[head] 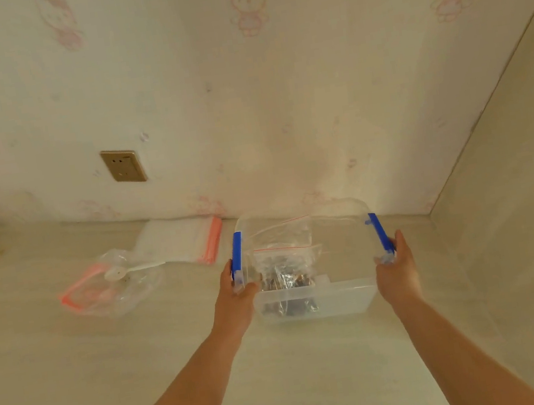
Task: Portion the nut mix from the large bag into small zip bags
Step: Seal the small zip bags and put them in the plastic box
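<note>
Clear box (pixel 348 290) on counter (pixel 109 364), holding filled zip bags (pixel 286 269) | left hand (pixel 237 293), right hand (pixel 397 269) grasp its blue-latched sides | likely light, rigid, slick; lift by both ends.

Count before me: one clear container (pixel 314 299), two blue latches (pixel 237 251), one white spoon (pixel 130 270), one wall socket (pixel 123 166), one zip-bag stack (pixel 181 241).

No readable text anywhere in this one. The wallpaper (pixel 241 84) across the top of the frame only has faded pink cartoon cat figures, no words. The zip bags (pixel 191 238) left of centre and the clear box (pixel 349 297) at centre show no labels or numbers either.
</note>
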